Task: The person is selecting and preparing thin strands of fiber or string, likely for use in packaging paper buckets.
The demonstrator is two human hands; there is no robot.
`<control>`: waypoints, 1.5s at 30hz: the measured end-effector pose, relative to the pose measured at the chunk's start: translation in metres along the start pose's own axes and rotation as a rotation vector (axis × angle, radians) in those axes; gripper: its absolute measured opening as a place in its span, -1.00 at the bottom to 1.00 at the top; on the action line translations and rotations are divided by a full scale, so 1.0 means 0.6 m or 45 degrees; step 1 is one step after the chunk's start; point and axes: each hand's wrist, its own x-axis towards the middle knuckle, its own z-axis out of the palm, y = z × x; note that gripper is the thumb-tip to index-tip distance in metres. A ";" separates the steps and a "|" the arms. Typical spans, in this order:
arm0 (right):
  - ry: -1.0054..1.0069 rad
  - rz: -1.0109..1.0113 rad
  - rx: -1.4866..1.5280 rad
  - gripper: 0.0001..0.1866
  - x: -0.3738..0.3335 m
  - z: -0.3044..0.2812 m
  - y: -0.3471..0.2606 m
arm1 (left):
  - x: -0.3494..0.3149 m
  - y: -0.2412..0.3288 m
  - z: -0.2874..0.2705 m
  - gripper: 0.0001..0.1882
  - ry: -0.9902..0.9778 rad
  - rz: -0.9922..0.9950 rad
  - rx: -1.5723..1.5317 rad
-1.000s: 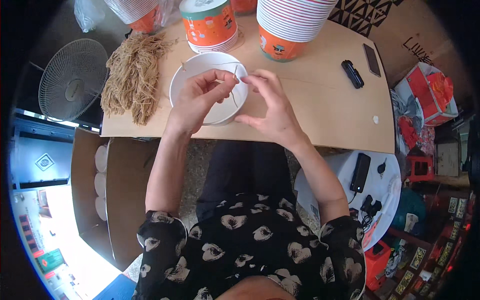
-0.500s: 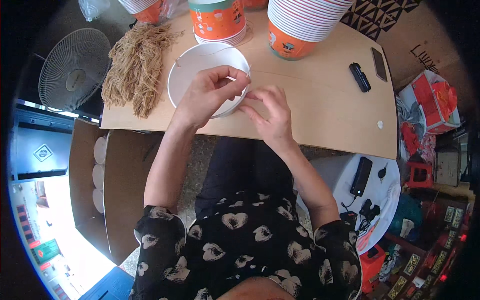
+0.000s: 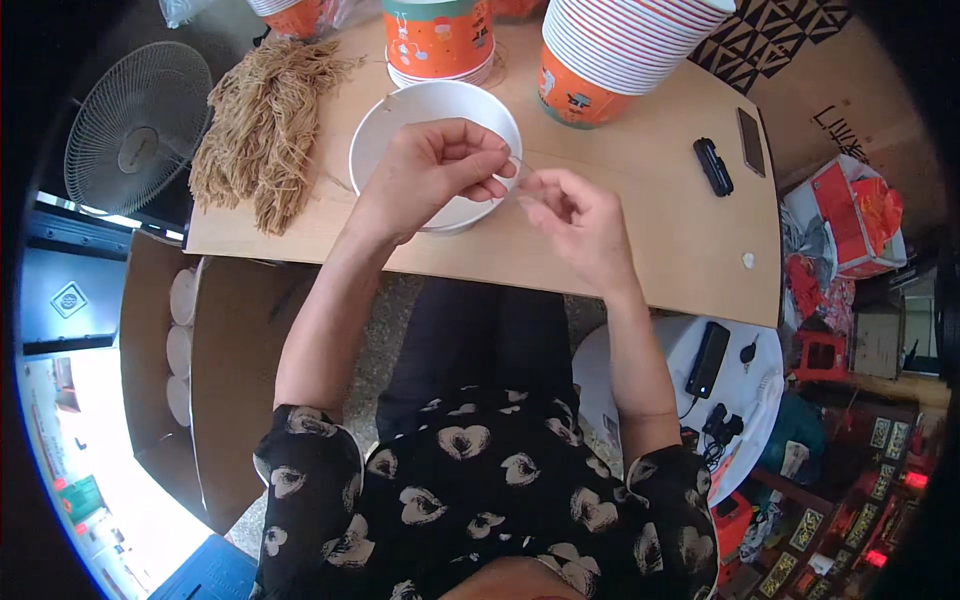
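Over the near right rim of a white-lined paper bucket (image 3: 372, 140), my left hand (image 3: 432, 178) is closed, thumb and forefinger pinching a thin string. Just to its right, my right hand (image 3: 585, 222) is also closed in a pinch, apart from the bucket. A fine strand of the string (image 3: 521, 165) spans the small gap between my fingertips. What the fingers cover of it is hidden. Left of the bucket lies a thick bundle of tan strings (image 3: 262, 130), reaching to the table's front edge.
Behind stand an orange bucket (image 3: 438, 45) and a tall tilted stack of buckets (image 3: 625, 50). A black case (image 3: 713, 167) and a phone (image 3: 750, 142) lie right on the table (image 3: 660, 240). A fan (image 3: 140, 130) and a cardboard box (image 3: 235, 370) stand left; a white stool (image 3: 760, 400) stands right.
My right hand has drawn away from the bucket's rim to the right, opening a small gap from my left hand. The whole view has shifted slightly.
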 end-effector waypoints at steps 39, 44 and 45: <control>-0.094 -0.088 0.075 -0.86 0.054 -0.057 -0.060 | 0.029 0.009 -0.007 -0.84 -0.441 0.006 0.114; -0.083 0.015 0.109 -0.88 0.047 -0.057 -0.082 | 0.026 0.010 -0.006 -0.84 -0.450 0.000 0.131; -0.082 0.013 0.108 -0.88 0.046 -0.057 -0.083 | 0.025 0.008 -0.006 -0.85 -0.422 0.027 0.117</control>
